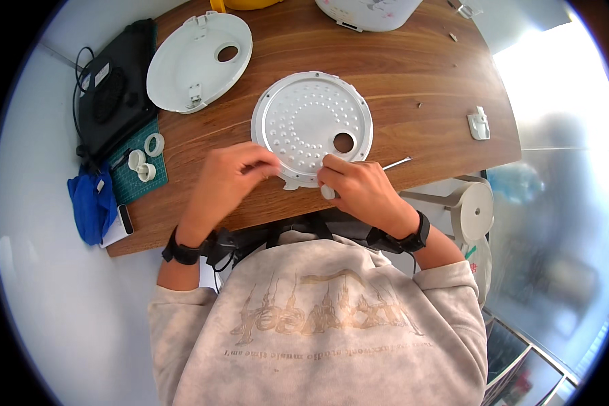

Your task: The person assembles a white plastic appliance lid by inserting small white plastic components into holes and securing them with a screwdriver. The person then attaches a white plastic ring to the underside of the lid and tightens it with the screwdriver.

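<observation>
A round silver lid plate (294,125) with raised dimples, a white rim and one round hole lies in front of me. My left hand (240,169) is at its near left edge, thumb and fingertips pinched together. Whatever is between them, if anything, is too small to make out. My right hand (358,186) is closed at the near right edge of the plate, below the hole. In it lies a screwdriver (397,163), its thin metal shaft sticking out to the right. The pale handle end shows under the fingers; the rest is hidden by the hand.
A white round cover (183,78) with a hole lies at the back left. Beside it are a black device (118,74), a green cutting mat (145,186) with white rings, and blue cloth (91,203). A white appliance body (369,10) stands behind; a small white part (479,125) lies right.
</observation>
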Demonstrator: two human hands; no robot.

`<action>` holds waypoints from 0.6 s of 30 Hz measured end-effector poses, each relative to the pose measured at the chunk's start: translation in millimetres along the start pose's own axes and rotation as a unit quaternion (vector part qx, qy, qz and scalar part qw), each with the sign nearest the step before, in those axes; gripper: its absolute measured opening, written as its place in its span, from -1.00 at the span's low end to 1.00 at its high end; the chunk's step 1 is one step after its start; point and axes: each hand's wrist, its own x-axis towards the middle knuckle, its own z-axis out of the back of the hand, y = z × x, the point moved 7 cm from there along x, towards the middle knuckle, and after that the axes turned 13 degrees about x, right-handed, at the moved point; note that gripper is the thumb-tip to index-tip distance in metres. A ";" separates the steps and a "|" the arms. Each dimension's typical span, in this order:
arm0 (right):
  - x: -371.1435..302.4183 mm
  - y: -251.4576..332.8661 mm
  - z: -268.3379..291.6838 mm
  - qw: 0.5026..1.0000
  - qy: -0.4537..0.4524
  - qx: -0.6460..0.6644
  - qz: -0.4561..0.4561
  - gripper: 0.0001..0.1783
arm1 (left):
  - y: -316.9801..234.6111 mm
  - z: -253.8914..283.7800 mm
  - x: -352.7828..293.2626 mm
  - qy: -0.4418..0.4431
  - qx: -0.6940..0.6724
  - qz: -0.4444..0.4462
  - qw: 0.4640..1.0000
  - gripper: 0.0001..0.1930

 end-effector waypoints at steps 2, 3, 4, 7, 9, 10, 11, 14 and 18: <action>0.1 0.7 0.3 1.000 -0.001 0.004 -0.005 -0.73 | -17.2 -9.4 0.7 0.001 0.008 -0.057 0.998 -0.89; -0.2 1.3 -0.1 1.000 0.003 -0.003 -0.001 -0.74 | -19.9 -17.4 1.6 -0.004 0.016 -0.077 0.997 -0.87; -0.2 1.8 -0.3 1.000 0.007 -0.010 0.003 -0.75 | -24.0 -23.0 2.3 -0.009 0.024 -0.097 0.995 -0.85; 0.4 2.5 0.4 1.000 0.014 -0.013 0.005 -0.75 | -30.5 -33.5 4.0 0.005 0.041 -0.072 0.997 -0.81; 0.4 2.1 0.2 1.000 0.014 -0.010 0.005 -0.75 | -27.3 -38.8 3.5 -0.018 0.045 -0.066 0.997 -0.78; 0.2 1.6 -0.4 1.000 0.013 -0.009 0.005 -0.75 | -25.1 -40.9 3.1 -0.031 0.047 -0.062 0.996 -0.77; 0.2 1.3 -0.9 1.000 0.013 -0.008 0.006 -0.75 | -23.2 -42.6 2.8 -0.033 0.047 -0.055 0.997 -0.77; -1.2 -0.6 -2.0 1.000 0.008 -0.014 0.002 -0.75 | -23.0 -44.6 3.8 -0.049 0.052 -0.060 0.996 -0.76; -1.1 -0.7 -2.1 1.000 0.004 -0.016 0.006 -0.75 | -29.4 -42.7 1.9 -0.071 0.087 -0.096 0.989 -0.74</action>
